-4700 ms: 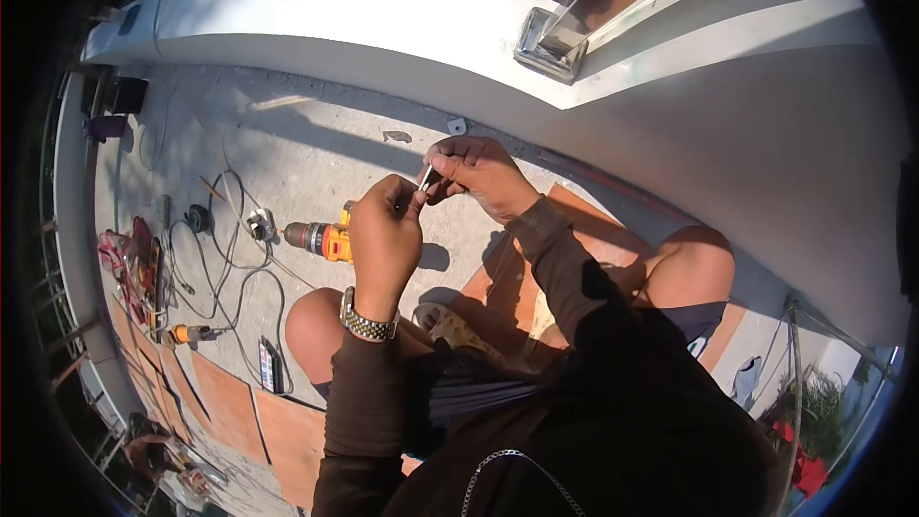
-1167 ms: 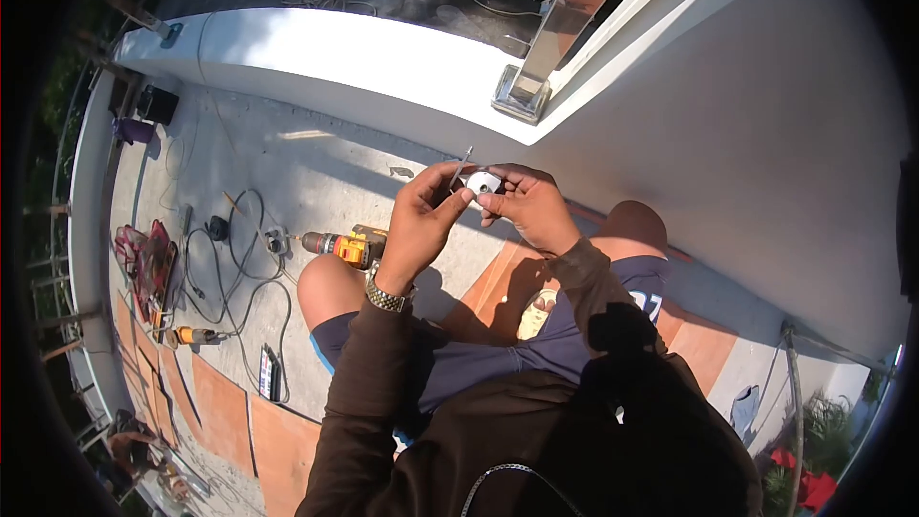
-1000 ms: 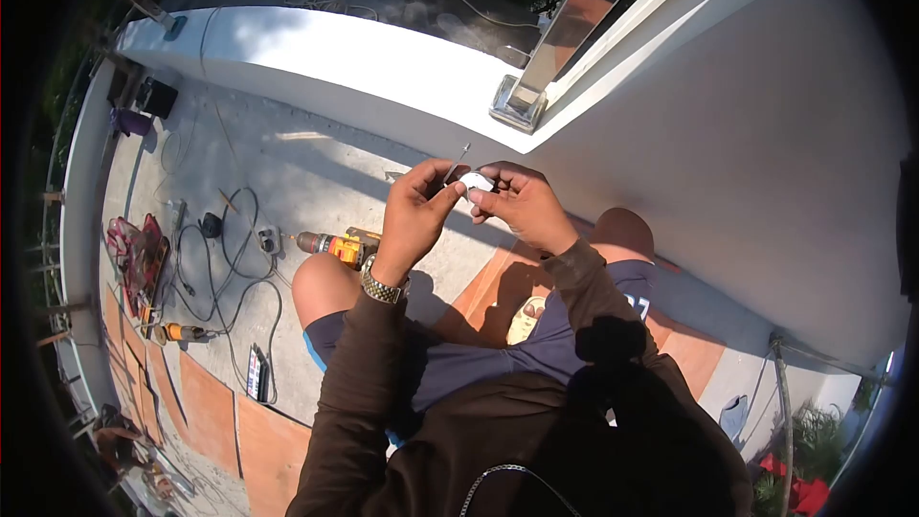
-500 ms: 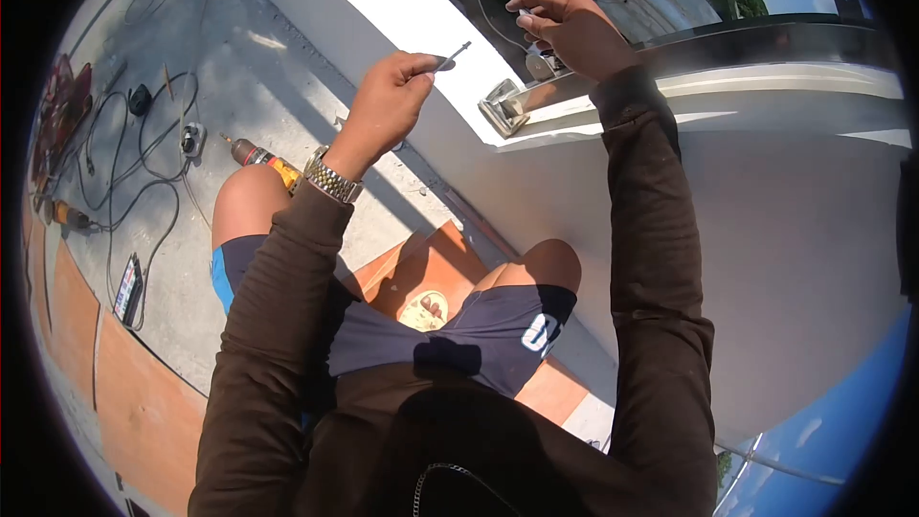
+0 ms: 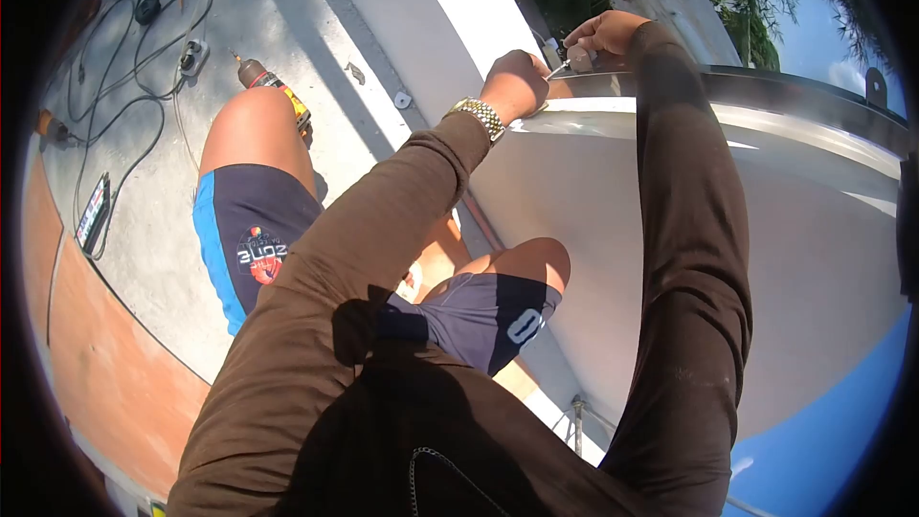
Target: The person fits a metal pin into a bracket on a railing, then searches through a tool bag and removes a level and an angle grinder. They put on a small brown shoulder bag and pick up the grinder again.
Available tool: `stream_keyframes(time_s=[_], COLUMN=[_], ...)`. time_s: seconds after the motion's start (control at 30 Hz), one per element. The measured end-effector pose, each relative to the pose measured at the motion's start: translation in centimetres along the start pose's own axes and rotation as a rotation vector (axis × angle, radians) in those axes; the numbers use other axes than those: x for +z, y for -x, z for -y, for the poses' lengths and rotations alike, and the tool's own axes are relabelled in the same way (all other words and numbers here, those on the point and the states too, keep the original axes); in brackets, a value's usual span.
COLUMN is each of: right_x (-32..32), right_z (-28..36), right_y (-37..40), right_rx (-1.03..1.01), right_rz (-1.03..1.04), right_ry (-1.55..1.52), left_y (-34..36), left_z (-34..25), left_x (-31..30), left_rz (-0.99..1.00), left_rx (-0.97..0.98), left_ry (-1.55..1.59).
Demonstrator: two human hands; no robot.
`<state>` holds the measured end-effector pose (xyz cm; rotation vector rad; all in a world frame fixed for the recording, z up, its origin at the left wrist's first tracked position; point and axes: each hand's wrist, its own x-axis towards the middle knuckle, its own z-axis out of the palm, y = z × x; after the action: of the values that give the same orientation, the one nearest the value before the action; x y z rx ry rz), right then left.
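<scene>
A thin grey screw-like rod [image 5: 559, 70] sticks out from the closed fingers of my left hand [image 5: 515, 84], which wears a metal watch [image 5: 479, 117]. That hand is at the corner of the white ledge, by the end of the dark metal rail [image 5: 641, 84]. Just beyond the rod, my right hand [image 5: 615, 33] bends its fingers in a pinch over the rail end. Whatever lies between those fingertips is too small to make out. Close below them is a rounded metal piece [image 5: 580, 59] at the rail.
A power drill [image 5: 278, 94] lies on the concrete floor beside my knee. Cables run to a socket box [image 5: 194, 57], and a flat dark-edged object [image 5: 94, 213] lies farther left. The white curved wall [image 5: 613, 230] stands in front of me. Orange-brown boards [image 5: 124, 345] are at lower left.
My left hand has moved right with the rod, up to the rail end. My right hand has shifted slightly right and down, so both hands are now close together. The view has tilted a little.
</scene>
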<state>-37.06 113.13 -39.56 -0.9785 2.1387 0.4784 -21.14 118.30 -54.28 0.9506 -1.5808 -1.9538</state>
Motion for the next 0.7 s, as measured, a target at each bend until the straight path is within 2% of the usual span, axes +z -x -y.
stream_keyframes(time_s=[0.03, 0.37, 0.47, 0.57, 0.63, 0.7], right_x=[0.0, -0.1, -0.3, 0.0, -0.1, 0.1], right_z=[-0.1, 0.0, -0.6, -0.3, -0.2, 0.2], right_y=[0.0, 0.4, -0.6, -0.3, -0.3, 0.2], right_rx=[-0.057, -0.023, -0.057, -0.036, -0.011, -0.030], right_rz=[0.019, 0.009, 0.020, -0.007, 0.032, 0.001], right_ry=[-0.009, -0.011, -0.046, -0.039, -0.153, -0.111], left_y=[0.1, 0.9, -0.1, -0.8, 0.0, -0.5], left_z=[-0.1, -2.2, -1.9, -1.3, -2.3, -2.3], left_x=[0.1, -0.6, -0.4, -0.1, -0.7, -0.6], left_rz=[-0.004, 0.083, 0.102, 0.113, 0.144, 0.141], left_rx=[-0.003, -0.087, -0.056, 0.085, -0.035, -0.024], left_ry=[0.003, 0.135, 0.075, -0.158, 0.036, 0.014])
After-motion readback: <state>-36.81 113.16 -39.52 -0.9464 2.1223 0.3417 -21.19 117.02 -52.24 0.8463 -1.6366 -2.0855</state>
